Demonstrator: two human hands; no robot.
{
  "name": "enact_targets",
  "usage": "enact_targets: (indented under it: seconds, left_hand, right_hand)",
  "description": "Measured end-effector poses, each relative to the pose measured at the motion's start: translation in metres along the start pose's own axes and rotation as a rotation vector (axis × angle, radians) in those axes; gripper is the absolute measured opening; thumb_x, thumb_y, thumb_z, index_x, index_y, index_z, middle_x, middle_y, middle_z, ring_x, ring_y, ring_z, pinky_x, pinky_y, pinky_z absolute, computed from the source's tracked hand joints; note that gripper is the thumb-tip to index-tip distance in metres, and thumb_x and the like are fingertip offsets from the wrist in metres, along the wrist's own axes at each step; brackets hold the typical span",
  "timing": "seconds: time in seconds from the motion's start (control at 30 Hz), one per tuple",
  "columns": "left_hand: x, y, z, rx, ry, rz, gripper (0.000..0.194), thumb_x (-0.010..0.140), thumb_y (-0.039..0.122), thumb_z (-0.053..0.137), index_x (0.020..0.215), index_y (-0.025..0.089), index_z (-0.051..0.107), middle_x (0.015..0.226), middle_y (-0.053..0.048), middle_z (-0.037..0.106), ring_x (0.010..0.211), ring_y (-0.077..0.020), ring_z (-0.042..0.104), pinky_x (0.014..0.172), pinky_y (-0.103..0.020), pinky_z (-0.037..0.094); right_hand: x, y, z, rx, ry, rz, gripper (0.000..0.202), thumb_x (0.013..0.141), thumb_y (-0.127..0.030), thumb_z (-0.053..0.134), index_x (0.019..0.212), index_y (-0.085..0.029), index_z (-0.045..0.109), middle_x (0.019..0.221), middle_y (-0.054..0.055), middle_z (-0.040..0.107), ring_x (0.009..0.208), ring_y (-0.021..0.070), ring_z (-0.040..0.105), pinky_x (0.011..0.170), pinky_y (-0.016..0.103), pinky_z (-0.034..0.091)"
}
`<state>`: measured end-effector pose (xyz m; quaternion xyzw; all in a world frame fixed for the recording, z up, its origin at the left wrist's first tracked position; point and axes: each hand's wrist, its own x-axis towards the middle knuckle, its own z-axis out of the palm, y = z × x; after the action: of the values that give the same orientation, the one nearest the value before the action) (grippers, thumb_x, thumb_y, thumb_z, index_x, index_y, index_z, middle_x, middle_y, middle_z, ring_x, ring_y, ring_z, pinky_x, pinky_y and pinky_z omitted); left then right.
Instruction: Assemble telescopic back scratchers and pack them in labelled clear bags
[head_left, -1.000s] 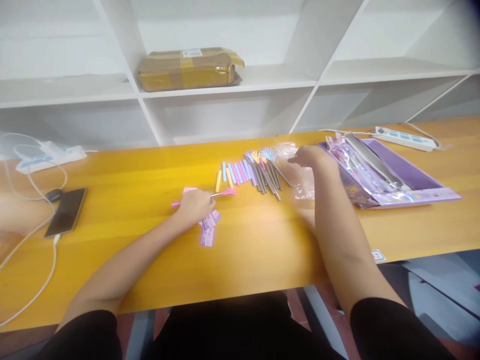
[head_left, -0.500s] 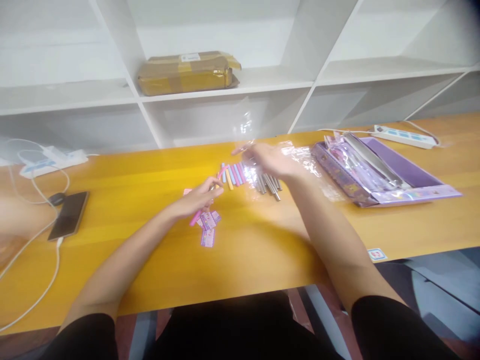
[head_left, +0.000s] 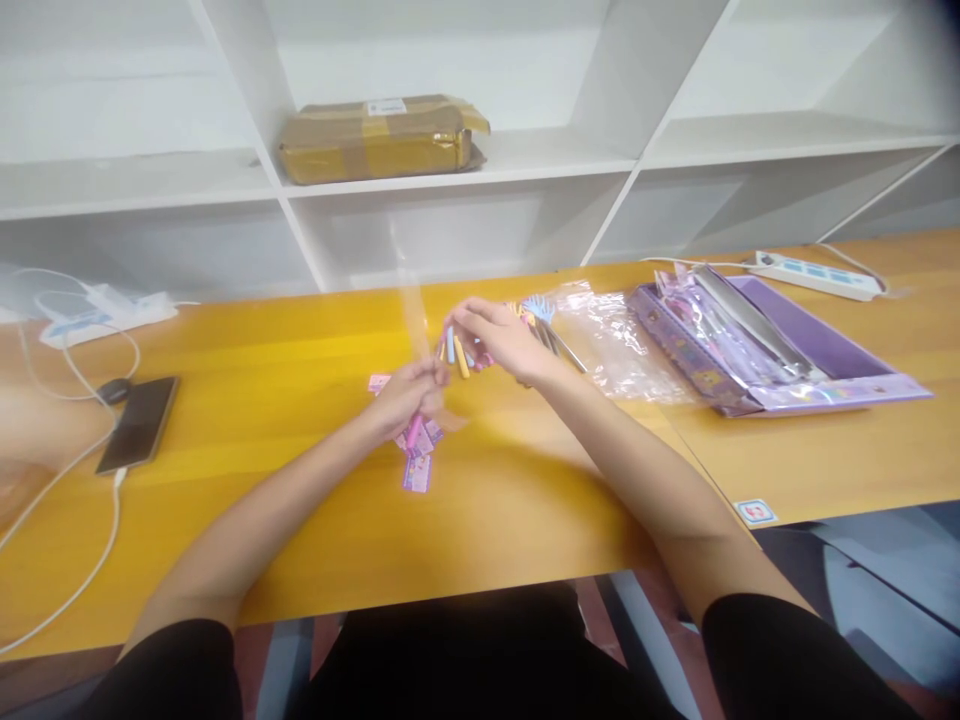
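Note:
My left hand point(head_left: 411, 397) is closed on a clear plastic strip point(head_left: 414, 310) that stands up blurred above it; a pink stick point(head_left: 413, 431) pokes out below the palm. Small purple printed cards point(head_left: 417, 472) lie under and in front of that hand. My right hand point(head_left: 491, 335) is bent over the row of coloured sticks point(head_left: 460, 357), fingertips down near a pink one; whether it grips anything is hidden. Behind its wrist, metal rods point(head_left: 564, 347) and a striped blue bundle point(head_left: 538, 308) show in part.
Crinkled clear plastic point(head_left: 626, 345) lies right of the rods, beside an open purple box point(head_left: 810, 330) of packets. A phone point(head_left: 139, 425) with cables and a power strip point(head_left: 109, 318) are left. A taped carton point(head_left: 379, 140) sits on the shelf behind.
My right hand has moved left and lower, from above the rods to the coloured sticks. The clear plastic has shifted left and now rises over my left hand, which has closed. The blue bundle has come into view.

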<state>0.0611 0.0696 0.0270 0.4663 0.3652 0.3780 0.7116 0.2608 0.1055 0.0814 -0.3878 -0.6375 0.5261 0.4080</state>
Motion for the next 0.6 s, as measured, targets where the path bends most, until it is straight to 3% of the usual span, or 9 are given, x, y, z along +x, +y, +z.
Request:
enact_targets:
  seconds: [0.1,0.23,0.43,0.6]
  left_hand:
    - [0.000,0.005,0.000,-0.055,0.033,0.075,0.026,0.084,0.018,0.070,0.075,0.019,0.046,0.070,0.007,0.036,0.052,-0.0033,0.022,0.048,-0.015,0.020]
    - [0.000,0.006,0.001,-0.058,0.054,0.161,0.034,0.088,0.026,0.071,0.073,0.020,0.041,0.067,0.007,0.030,0.055,-0.0058,0.023,0.051,-0.016,0.023]
    - [0.006,-0.003,0.001,0.126,0.093,0.219,0.048,0.098,0.045,0.065,0.069,0.022,0.033,0.067,0.006,0.026,0.057,-0.0097,0.024,0.054,-0.022,0.028]
    - [0.003,-0.010,0.001,0.275,0.070,0.229,0.035,0.088,0.029,0.062,0.065,0.021,0.036,0.068,0.002,0.038,0.063,-0.0125,0.036,0.061,-0.025,0.036]
  right_hand:
    - [0.003,0.010,0.003,-0.119,-0.052,0.061,0.028,0.111,-0.035,0.065,0.086,-0.022,0.060,0.061,-0.005,0.055,0.052,0.0108,0.052,0.048,0.023,0.040]
    - [0.006,0.025,0.020,-0.078,-0.125,0.087,0.023,0.109,-0.037,0.067,0.093,-0.023,0.058,0.079,-0.001,0.067,0.060,0.0114,0.060,0.050,0.024,0.044]
    - [0.010,0.031,0.035,0.085,0.005,0.024,0.015,0.102,-0.036,0.072,0.103,-0.021,0.071,0.085,-0.002,0.066,0.077,0.0125,0.061,0.068,0.024,0.047]
    - [0.008,0.037,0.040,0.162,-0.025,0.060,0.036,0.094,-0.054,0.080,0.085,-0.022,0.067,0.076,-0.001,0.066,0.078,0.0161,0.062,0.075,0.028,0.049]
